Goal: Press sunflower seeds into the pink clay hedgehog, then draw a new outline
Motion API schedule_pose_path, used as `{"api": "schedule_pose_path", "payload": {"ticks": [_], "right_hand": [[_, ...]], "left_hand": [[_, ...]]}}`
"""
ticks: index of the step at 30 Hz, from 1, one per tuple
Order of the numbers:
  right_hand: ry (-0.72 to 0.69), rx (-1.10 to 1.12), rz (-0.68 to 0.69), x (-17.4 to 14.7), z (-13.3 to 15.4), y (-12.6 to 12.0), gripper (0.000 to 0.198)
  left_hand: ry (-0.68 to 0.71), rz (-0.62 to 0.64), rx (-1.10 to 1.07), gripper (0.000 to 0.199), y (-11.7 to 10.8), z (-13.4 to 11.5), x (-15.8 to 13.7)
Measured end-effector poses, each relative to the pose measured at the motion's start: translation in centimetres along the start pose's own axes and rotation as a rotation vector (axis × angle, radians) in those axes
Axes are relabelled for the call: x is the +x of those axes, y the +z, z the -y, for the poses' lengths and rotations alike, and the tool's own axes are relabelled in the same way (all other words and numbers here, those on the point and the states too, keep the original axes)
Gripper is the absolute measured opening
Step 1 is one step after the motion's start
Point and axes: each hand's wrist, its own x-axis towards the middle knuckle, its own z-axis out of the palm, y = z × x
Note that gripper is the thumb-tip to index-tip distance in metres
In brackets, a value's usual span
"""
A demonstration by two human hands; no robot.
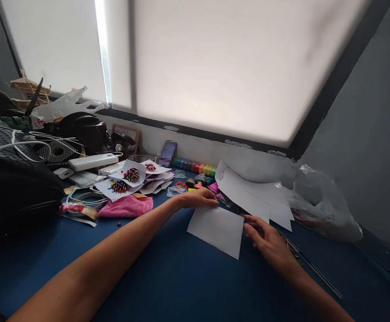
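Note:
A small white piece of paper (216, 230), which looks folded or stacked, lies on the blue tabletop in front of me. My left hand (201, 197) reaches to its far edge with the fingers curled closed over that edge; the fingertips are partly hidden. At the paper's right edge is my right hand (265, 237), thumb and fingers apart and loosely bent, close to the far right corner. Larger white sheets (248, 192) lie beyond the right hand. Thin metal rods (315, 270) rest on the table beside the right wrist.
Paper pieces with colourful beaded shapes (130, 174) lie at the left, behind a pink cloth (127, 205). A row of coloured tubs (198, 167) lines the wall. A clear plastic bag (325, 201) sits at right. Cables and a white power strip (93, 162) crowd the far left.

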Motion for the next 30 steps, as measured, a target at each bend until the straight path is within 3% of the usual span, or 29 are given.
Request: {"api": "schedule_pose_path", "payload": {"ticks": [6, 11, 18, 30], "right_hand": [[-0.091, -0.039, -0.04, 2.5, 0.0, 2.5, 0.027], [-0.15, -0.033, -0.139, 2.1, -1.0, 3.7, 0.03], [-0.196, -0.017, -0.172, 1.8, -1.3, 3.5, 0.03], [-0.229, -0.067, -0.223, 1.9, -1.5, 3.9, 0.024]], "left_hand": [[0.063, 0.029, -0.011, 0.039, -0.1, 0.2, -0.1], [0.078, 0.099, 0.017, 0.04, -0.3, 0.4, 0.0], [0.102, 0.038, 0.222, 0.022, 0.2, 0.7, 0.4], [0.133, 0.022, 0.488, 0.033, 0.9, 1.7, 1.2]]}}
